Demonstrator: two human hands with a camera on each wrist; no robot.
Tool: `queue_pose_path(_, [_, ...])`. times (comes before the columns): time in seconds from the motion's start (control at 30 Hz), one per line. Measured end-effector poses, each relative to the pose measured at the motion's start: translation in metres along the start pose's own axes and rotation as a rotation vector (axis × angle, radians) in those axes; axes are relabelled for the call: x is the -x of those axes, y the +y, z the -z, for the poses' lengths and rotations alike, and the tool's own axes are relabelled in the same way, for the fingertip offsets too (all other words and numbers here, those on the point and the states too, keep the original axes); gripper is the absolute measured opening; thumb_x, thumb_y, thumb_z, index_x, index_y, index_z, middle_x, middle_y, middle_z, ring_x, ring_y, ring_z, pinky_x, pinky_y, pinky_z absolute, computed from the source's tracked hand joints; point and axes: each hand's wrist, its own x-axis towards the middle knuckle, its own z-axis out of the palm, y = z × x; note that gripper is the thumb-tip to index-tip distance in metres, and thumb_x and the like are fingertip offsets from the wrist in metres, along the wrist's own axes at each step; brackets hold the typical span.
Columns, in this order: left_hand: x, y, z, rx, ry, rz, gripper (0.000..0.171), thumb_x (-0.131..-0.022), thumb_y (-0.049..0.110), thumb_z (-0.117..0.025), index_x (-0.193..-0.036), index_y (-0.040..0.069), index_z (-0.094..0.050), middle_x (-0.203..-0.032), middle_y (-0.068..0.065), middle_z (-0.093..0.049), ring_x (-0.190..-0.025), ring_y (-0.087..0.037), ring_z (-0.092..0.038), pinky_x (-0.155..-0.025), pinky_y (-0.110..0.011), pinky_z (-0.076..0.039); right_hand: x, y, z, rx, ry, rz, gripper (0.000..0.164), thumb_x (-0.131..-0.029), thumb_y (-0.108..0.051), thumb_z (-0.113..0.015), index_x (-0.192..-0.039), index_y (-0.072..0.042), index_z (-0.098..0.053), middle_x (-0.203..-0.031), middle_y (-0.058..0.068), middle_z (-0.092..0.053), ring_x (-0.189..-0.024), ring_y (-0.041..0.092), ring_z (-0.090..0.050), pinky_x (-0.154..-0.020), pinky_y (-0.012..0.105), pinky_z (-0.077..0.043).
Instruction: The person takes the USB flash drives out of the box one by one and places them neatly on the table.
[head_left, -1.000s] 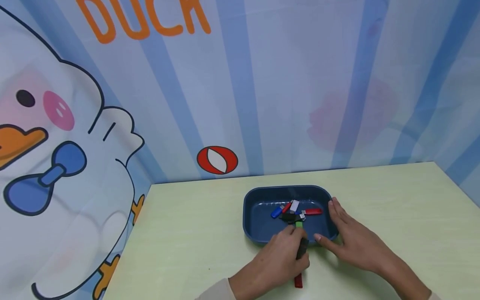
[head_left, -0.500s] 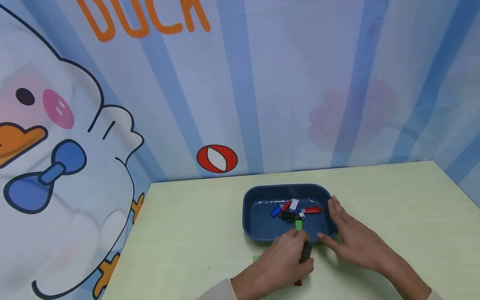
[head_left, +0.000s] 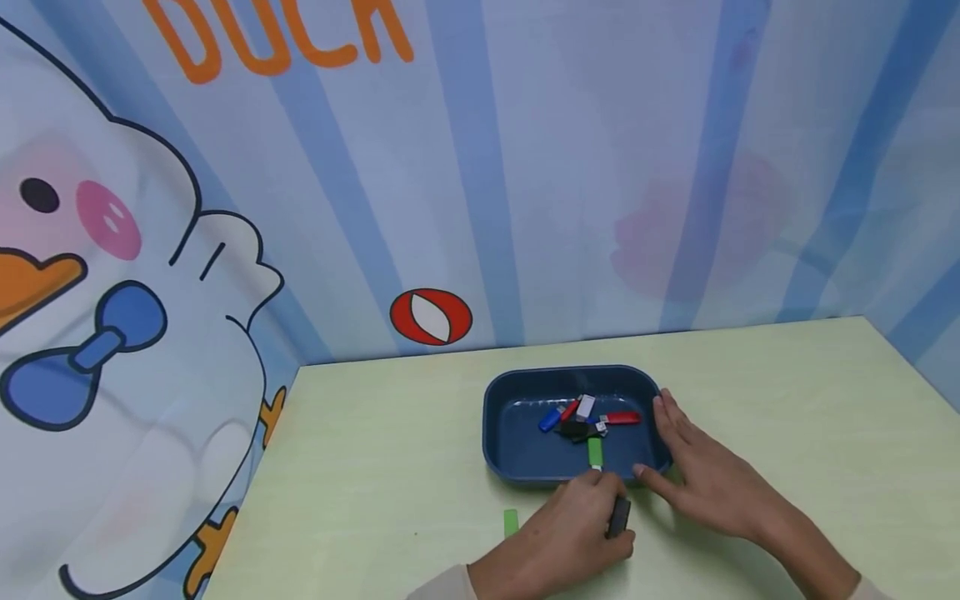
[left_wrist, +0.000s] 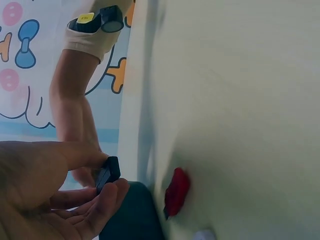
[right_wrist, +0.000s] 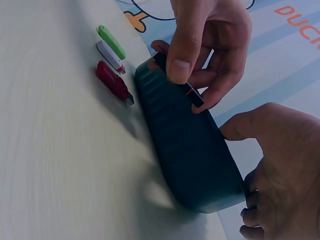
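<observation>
My left hand (head_left: 562, 529) pinches a black USB stick (head_left: 618, 517) between thumb and fingers, just in front of the dark blue tray (head_left: 525, 483). In the right wrist view this black USB stick (right_wrist: 193, 95) shows a thin red stripe. My right hand (head_left: 705, 475) rests against the tray's right end, its fingers extended along the side and the thumb at the front rim. Inside lie several USB sticks: a green one (head_left: 595, 452) nearest the front, a red one (head_left: 622, 417), a blue one (head_left: 550, 419), a white one (head_left: 586, 407) and a dark heap (head_left: 574, 429).
On the table (head_left: 390, 467) before the tray lie a green stick (head_left: 511, 522), a white stick (right_wrist: 110, 56) and a dark red stick (right_wrist: 114, 81). In the head view my left hand hides the last two. A printed duck backdrop (head_left: 540, 167) stands behind the table.
My left hand has drawn slightly right and back from the tray, holding the black USB stick. More of both green sticks shows; the red one on the table is now hidden. My right hand stays put.
</observation>
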Motion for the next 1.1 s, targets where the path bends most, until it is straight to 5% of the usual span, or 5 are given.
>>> queue_pose_path(0.2, [-0.001, 0.001, -0.008, -0.003, -0.057, 0.005, 0.035, -0.086, 0.035, -0.067, -0.113, 0.017, -0.056, -0.093, 0.012, -0.048, -0.078, 0.003, -0.045, -0.06, -0.011, -0.04, 0.0, -0.001, 0.001, -0.012, -0.005, -0.007, 0.096, -0.09, -0.068, -0.038, -0.151, -0.002, -0.007, -0.157, 0.01, 0.002, -0.137, 0.034, -0.017, -0.1, 0.053, -0.035])
queue_pose_path(0.6, [-0.011, 0.009, -0.027, 0.017, -0.144, 0.224, 0.04, -0.083, 0.036, -0.071, -0.116, 0.018, -0.058, -0.096, 0.008, -0.052, -0.074, -0.001, -0.048, -0.063, -0.019, -0.049, -0.001, -0.002, 0.001, -0.003, -0.003, -0.025, 0.097, -0.089, -0.069, -0.038, -0.151, -0.001, -0.008, -0.157, 0.013, -0.001, -0.138, 0.034, -0.017, -0.101, 0.054, -0.034])
queue_pose_path(1.1, [-0.016, 0.008, -0.036, -0.165, -0.091, 0.133, 0.036, -0.085, 0.037, -0.067, -0.108, 0.012, -0.06, -0.095, 0.004, -0.055, -0.075, -0.001, -0.05, -0.06, -0.019, -0.047, 0.0, -0.002, 0.002, -0.015, -0.012, -0.039, 0.098, -0.088, -0.072, -0.037, -0.151, -0.002, -0.008, -0.157, 0.012, 0.0, -0.138, 0.033, -0.016, -0.101, 0.054, -0.034])
